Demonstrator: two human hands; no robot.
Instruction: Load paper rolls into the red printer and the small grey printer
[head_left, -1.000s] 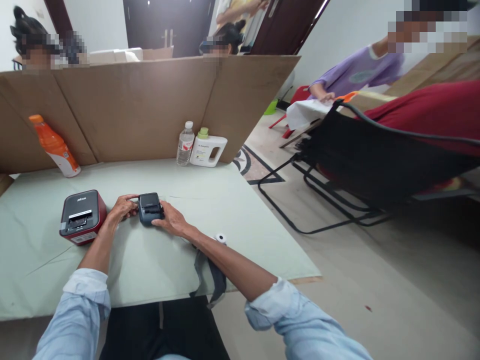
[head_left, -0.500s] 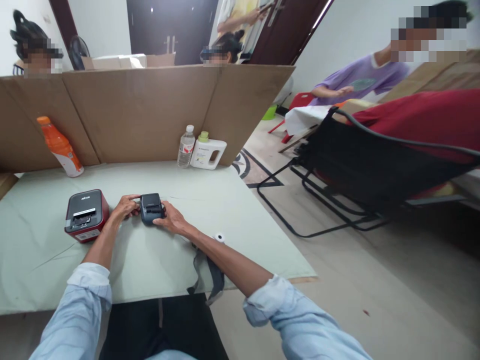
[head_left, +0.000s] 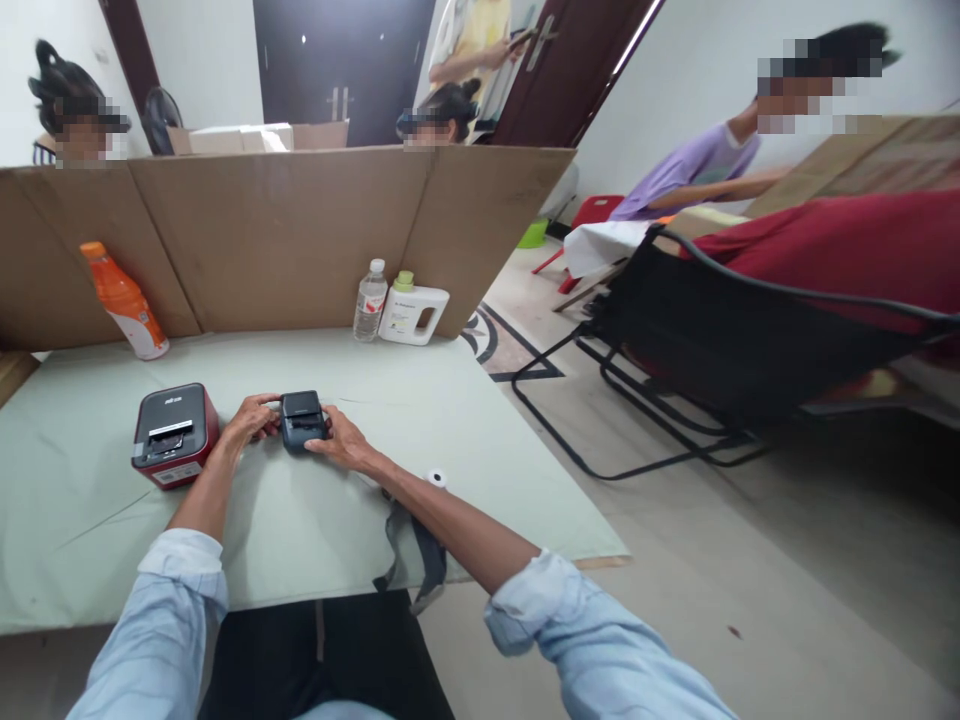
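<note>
A small dark portable label printer [head_left: 303,423] sits between my two hands above the pale green tabletop; I cannot tell whether it rests on the cloth. My right hand [head_left: 343,438] grips its right side, thumb on the near corner. At its left edge is my left hand [head_left: 256,418], index finger stretched to the upper corner and the other fingers curled against the side. A larger black and red label printer [head_left: 174,437] stands just left of my left forearm. Near my right forearm lie a white paper roll [head_left: 436,479] and a grey strap [head_left: 429,560], partly hidden.
A cardboard partition [head_left: 285,240] borders the table's back. Against it stand an orange bottle [head_left: 127,305], a clear water bottle [head_left: 370,302] and a white jug [head_left: 412,312]. A black folding chair [head_left: 705,340] is on the right. Other people are beyond the partition and at right.
Both hands stay at the portable label printer with hardly any movement. The view has tilted slightly up. The person in purple at right has leaned and reached an arm forward.
</note>
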